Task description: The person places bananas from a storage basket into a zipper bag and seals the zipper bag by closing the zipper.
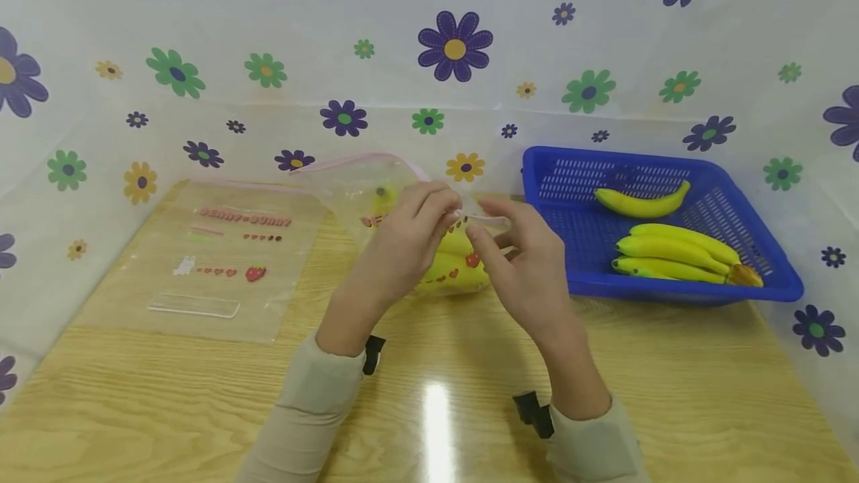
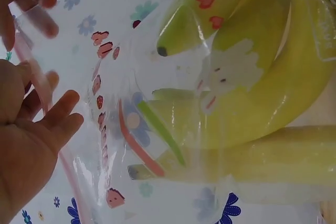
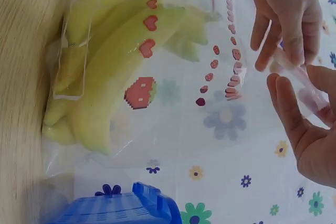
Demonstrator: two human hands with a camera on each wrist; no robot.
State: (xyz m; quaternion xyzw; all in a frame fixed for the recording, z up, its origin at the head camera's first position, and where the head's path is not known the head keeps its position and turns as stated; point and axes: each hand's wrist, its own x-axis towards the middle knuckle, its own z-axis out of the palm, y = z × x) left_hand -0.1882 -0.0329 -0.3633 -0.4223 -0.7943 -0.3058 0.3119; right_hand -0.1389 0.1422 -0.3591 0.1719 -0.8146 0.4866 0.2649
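A clear zip bag (image 1: 335, 186) with a pink zip edge and printed hearts and strawberries stands at the middle of the table. Yellow bananas (image 3: 100, 93) fill its lower part, visible through the plastic. With its thumb and fingers, my left hand (image 1: 406, 244) pinches the pink zip edge near the bag's middle. Close beside it, my right hand (image 1: 533, 263) holds the same edge further right, thumb toward the left hand. In the right wrist view the pink strip (image 3: 302, 80) runs between both hands' fingers. To the left of the tip of my left hand, the zip edge stands away in a loose curve.
A blue basket (image 1: 671, 291) at the right holds a single banana (image 1: 640, 203) and a bunch of bananas (image 1: 678, 250). Another clear printed bag (image 1: 221, 244) lies flat on the wooden table (image 1: 201, 401) at the left. A flower-patterned sheet (image 1: 396, 36) hangs behind.
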